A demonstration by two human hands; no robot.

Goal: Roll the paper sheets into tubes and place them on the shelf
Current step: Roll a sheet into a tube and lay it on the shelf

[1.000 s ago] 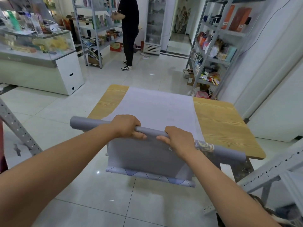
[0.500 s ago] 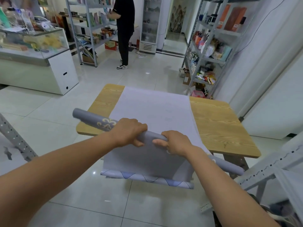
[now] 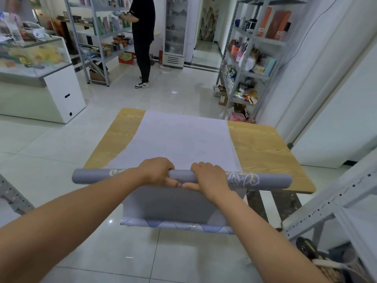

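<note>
Bare forearms (image 3: 81, 211) — bare left hand (image 3: 157, 172), bare right hand (image 3: 211, 179)

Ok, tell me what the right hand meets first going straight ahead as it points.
The right hand grips the grey roll; past that, probably the flat paper sheet on the wooden table, though height above it is unclear.

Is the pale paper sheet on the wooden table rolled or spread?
Spread. The pale paper sheet lies flat across the wooden table, its near end hanging over the edge.
</note>
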